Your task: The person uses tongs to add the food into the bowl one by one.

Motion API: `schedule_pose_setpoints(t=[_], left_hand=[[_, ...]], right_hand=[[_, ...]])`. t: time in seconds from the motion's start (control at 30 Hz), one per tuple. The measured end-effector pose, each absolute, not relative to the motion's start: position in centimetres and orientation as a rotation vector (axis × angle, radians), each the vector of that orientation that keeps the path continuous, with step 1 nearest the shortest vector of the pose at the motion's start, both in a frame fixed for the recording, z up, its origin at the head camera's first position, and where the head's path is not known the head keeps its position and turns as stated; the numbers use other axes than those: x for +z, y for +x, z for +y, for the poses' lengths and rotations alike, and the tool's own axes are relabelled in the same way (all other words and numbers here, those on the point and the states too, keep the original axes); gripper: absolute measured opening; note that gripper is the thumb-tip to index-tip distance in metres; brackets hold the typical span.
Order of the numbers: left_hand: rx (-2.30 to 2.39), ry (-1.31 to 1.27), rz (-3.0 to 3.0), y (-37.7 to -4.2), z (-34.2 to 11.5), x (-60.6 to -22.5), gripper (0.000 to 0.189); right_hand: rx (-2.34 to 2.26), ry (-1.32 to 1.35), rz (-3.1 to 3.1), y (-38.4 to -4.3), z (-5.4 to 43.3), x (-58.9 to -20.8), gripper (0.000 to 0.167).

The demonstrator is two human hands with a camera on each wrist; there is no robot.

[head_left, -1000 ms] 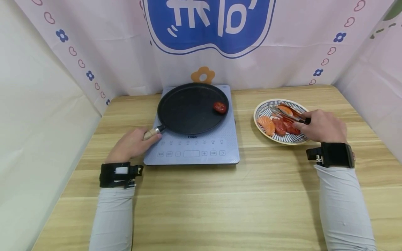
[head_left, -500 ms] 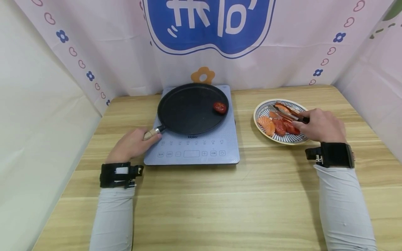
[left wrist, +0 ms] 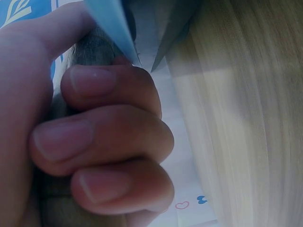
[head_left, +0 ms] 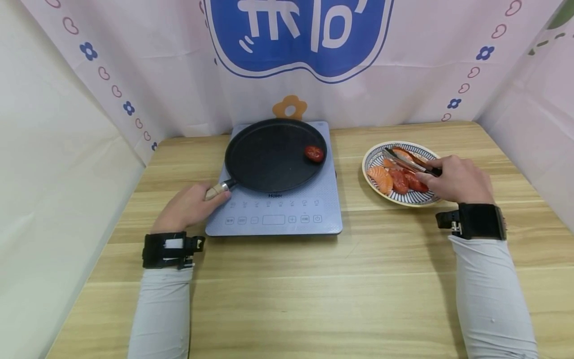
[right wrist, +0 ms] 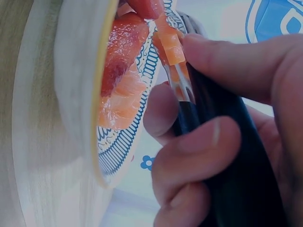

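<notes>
My left hand (head_left: pixel 190 204) grips the wooden handle (head_left: pixel 215 191) of a black flat pan (head_left: pixel 273 154). Curled fingers (left wrist: pixel 113 132) wrap that handle in the left wrist view. One glossy red, oval food piece (head_left: pixel 314 153) lies at the pan's right side. Over the patterned plate (head_left: pixel 376 149), my right hand (head_left: pixel 462 179) holds metal tongs (head_left: pixel 401 160) by their black handles (right wrist: pixel 227 142). The tongs' tips are at an orange salmon piece (right wrist: pixel 169 45); whether they clamp it I cannot tell. Another salmon piece (head_left: pixel 380 179) and red food pieces (head_left: pixel 398 181) lie on the plate.
The pan stands on a pale Haier induction cooker (head_left: pixel 273 227), its touch panel facing me. A wooden table (head_left: pixel 287 299) bears the cooker and, to the right, the plate. A printed white cloth (head_left: pixel 179 99) hangs behind, with cloth walls at both sides.
The tongs have shifted slightly left and up over the plate, with a small movement of my right hand. My left hand, the pan and the red piece in it stay in place.
</notes>
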State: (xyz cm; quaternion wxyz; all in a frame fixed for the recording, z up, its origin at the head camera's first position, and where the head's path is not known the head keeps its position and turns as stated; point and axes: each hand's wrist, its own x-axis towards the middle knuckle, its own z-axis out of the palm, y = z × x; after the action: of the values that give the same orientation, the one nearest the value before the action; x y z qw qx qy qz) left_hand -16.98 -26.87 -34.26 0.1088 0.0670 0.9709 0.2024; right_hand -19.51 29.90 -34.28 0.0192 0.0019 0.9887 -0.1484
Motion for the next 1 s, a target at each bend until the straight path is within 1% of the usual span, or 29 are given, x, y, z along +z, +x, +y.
schedule_pose_setpoints(t=[0.43, 1.0], left_hand=[[0.585, 0.198, 2.857, -17.06, -26.79, -34.32, 0.051], [0.586, 0.201, 2.86, -17.04, -26.8, -34.27, 0.05]], right_hand=[[-0.49, 0.012, 3.028, -19.65, 30.02, -34.31, 0.067], [-0.499, -0.021, 3.015, -19.8, 30.04, -34.14, 0.064]])
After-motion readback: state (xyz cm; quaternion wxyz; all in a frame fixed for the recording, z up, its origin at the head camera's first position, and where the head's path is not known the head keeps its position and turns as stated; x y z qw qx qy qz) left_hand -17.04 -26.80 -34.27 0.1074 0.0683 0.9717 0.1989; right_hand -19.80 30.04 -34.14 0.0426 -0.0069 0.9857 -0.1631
